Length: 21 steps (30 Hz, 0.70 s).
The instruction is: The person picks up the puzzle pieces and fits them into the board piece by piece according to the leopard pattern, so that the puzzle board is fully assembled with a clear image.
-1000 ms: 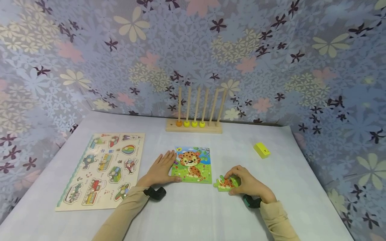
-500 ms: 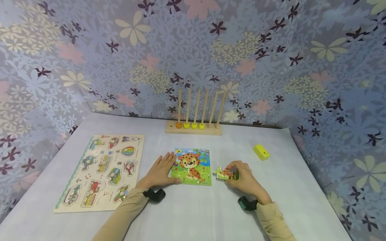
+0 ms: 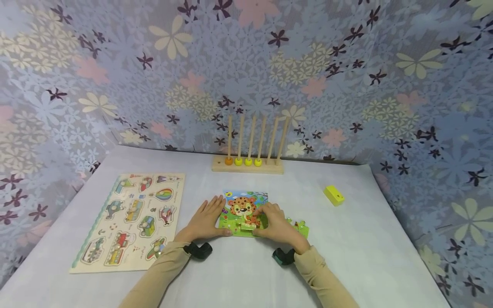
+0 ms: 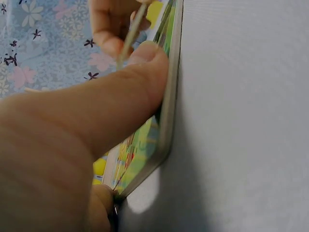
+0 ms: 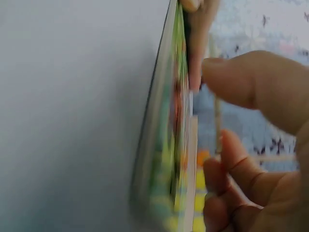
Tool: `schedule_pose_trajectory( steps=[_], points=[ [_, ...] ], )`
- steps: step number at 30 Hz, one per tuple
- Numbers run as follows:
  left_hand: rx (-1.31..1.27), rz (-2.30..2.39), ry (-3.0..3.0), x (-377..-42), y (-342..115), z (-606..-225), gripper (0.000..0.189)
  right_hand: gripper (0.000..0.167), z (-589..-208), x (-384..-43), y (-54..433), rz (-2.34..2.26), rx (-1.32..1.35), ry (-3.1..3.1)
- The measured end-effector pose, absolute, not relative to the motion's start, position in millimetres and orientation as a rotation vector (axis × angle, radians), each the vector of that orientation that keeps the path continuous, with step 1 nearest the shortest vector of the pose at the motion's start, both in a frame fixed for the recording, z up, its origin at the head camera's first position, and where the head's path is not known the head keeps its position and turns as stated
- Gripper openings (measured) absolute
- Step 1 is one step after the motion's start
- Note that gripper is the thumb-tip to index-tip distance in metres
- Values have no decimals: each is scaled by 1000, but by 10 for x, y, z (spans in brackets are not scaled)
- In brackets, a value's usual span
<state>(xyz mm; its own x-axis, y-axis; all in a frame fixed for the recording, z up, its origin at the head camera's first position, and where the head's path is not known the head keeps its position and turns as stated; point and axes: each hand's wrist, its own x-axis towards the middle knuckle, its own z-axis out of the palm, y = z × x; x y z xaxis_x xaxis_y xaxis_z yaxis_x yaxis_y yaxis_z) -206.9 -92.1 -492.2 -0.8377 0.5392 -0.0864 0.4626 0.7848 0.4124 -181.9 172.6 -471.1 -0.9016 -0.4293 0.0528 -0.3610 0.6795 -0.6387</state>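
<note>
A square leopard puzzle (image 3: 242, 203) lies on the white table in the head view. My left hand (image 3: 205, 220) rests along its left side, fingers straight, thumb at the near edge. Over the lower right of the puzzle, my right hand (image 3: 276, 224) pinches a puzzle piece (image 3: 247, 226) showing leopard spots and green. The left wrist view catches that piece's thin edge, tilted and raised above the puzzle, near the left thumb (image 4: 145, 65). A green puzzle piece (image 3: 303, 229) lies on the table, partly hidden behind the right wrist. The right wrist view is blurred.
A wooden peg board (image 3: 132, 218) with vehicle pictures lies at the left. At the back stands a wooden rod stand (image 3: 246, 169) with one orange and several yellow beads. A yellow block (image 3: 334, 195) sits at the right, and floral fabric (image 3: 246, 77) hangs behind the table.
My right hand has lifted the leopard puzzle piece and carried it left over the puzzle. The green piece on the table has come into sight. My left hand has stayed in place.
</note>
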Motion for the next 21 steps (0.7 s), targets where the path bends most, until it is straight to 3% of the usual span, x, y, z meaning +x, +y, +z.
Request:
schedule_pose_trajectory(
  steps=[21],
  points=[
    [755,575,2771,-2062,-913,-4908,102,39,-4769,-1867,1604,-968,-655,2744]
  ],
)
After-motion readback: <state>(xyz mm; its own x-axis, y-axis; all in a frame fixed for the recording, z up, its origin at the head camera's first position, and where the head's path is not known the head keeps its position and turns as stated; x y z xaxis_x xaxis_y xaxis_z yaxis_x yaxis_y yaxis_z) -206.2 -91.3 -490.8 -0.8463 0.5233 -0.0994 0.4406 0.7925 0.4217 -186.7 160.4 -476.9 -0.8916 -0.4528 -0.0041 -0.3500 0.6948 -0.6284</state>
